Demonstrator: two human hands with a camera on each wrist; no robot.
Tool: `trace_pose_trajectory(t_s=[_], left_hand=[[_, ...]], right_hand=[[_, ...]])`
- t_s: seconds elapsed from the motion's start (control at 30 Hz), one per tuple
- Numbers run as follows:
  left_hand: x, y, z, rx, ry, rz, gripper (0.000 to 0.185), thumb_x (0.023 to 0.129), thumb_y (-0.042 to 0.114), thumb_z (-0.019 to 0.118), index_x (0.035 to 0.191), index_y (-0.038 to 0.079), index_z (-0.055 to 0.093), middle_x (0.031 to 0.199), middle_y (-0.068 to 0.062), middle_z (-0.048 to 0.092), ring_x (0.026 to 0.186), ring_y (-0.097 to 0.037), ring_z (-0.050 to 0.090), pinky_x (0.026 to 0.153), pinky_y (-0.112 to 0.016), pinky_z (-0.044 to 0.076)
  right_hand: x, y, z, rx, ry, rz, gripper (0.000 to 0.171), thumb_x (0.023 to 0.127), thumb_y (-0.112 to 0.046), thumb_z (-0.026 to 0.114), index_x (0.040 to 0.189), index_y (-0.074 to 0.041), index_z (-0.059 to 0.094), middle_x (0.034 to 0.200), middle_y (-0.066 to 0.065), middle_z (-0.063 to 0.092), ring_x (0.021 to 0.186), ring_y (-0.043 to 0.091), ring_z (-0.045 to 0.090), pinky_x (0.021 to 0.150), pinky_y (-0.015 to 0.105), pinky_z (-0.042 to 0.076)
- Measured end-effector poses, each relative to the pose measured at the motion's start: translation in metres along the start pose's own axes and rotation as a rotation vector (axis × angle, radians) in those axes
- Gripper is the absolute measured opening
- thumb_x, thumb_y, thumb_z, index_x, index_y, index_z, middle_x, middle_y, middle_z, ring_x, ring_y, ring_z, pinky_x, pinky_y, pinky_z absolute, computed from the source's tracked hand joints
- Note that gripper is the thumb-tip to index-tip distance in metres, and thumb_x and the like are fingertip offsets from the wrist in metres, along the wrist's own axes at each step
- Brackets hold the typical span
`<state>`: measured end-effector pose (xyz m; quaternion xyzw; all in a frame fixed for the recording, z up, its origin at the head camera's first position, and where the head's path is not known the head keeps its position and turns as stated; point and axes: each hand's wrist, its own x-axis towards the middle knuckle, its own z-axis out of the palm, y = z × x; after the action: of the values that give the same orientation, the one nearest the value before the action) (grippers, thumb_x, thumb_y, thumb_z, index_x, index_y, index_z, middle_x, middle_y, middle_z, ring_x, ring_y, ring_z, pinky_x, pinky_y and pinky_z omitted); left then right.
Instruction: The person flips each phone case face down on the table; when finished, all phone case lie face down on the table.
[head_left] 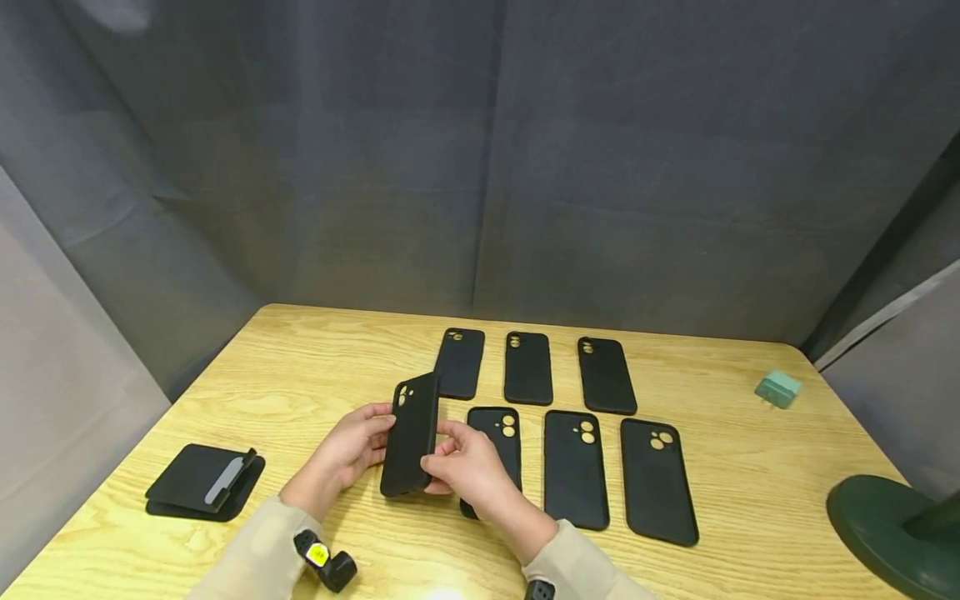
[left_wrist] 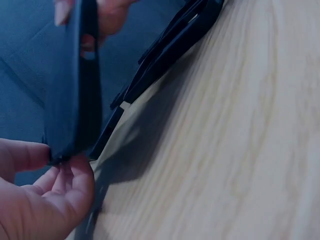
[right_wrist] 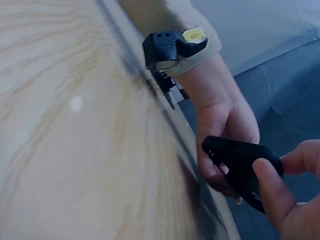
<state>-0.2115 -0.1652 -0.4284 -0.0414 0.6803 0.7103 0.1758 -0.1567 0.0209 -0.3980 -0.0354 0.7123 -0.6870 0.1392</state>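
Here's the black phone case (head_left: pixel 411 437), up between both hands over the wooden table (head_left: pixel 322 358), tilted near upright with its camera cutouts at the top left. The left hand (head_left: pixel 352 446) pinches one long edge between thumb and fingertips; the right hand (head_left: pixel 476 467) pinches the opposite edge, thumb on the near face, fingers curled behind. That edge grip probably steadies the thin shell and leaves its broad face in view. Skin shows through a cutout in the right wrist view, so no phone seems to fill it. Down on the wood, the near-row cases (head_left: pixel 576 475) lie hollow side up, dark inner faces showing; the far-row cases (head_left: pixel 528 369) lie apparently backs up, insides hidden, presumably spaced for telling apart.
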Motion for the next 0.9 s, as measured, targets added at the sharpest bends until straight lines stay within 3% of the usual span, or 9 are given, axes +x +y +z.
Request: trace_pose_trajectory(t_s=[0.23, 0.4, 0.7, 0.9], left_hand=[[-0.004, 0.004, -0.002, 0.182, 0.126, 0.023, 0.028, 0.093, 0.005, 0.048, 0.119, -0.005, 0.048, 0.09, -0.009, 0.062, 0.074, -0.013, 0.061, 0.065, -0.028, 0.05], [-0.008, 0.005, 0.001, 0.303, 0.143, 0.028, 0.028, 0.092, 0.003, 0.05, 0.117, -0.007, 0.048, 0.089, -0.012, 0.058, 0.074, -0.015, 0.057, 0.062, -0.029, 0.049], [-0.011, 0.004, 0.006, 0.688, 0.198, 0.063, 0.032, 0.089, 0.008, 0.058, 0.117, -0.006, 0.052, 0.084, -0.011, 0.057, 0.071, -0.02, 0.053, 0.062, -0.03, 0.043], [-0.012, 0.008, 0.009, 0.864, 0.207, 0.045, 0.033, 0.086, 0.012, 0.062, 0.114, -0.005, 0.055, 0.093, -0.016, 0.06, 0.08, -0.024, 0.058, 0.067, -0.036, 0.047]], right_hand=[[0.001, 0.012, 0.0, -0.13, -0.019, 0.062, 0.066, 0.079, -0.002, 0.067, 0.138, 0.002, 0.037, 0.077, 0.009, 0.058, 0.059, 0.014, 0.06, 0.058, 0.031, 0.055], [0.004, 0.018, 0.004, -0.223, -0.017, 0.078, 0.067, 0.078, -0.002, 0.069, 0.137, 0.004, 0.038, 0.076, 0.009, 0.058, 0.058, 0.016, 0.061, 0.056, 0.03, 0.054], [0.009, 0.026, 0.01, -0.448, 0.002, 0.074, 0.067, 0.074, -0.005, 0.071, 0.133, 0.007, 0.04, 0.062, 0.004, 0.059, 0.048, 0.015, 0.059, 0.048, 0.027, 0.048], [0.013, 0.023, 0.012, -0.565, 0.011, 0.073, 0.071, 0.073, -0.008, 0.071, 0.134, 0.007, 0.039, 0.052, 0.002, 0.059, 0.044, 0.014, 0.057, 0.048, 0.025, 0.043]])
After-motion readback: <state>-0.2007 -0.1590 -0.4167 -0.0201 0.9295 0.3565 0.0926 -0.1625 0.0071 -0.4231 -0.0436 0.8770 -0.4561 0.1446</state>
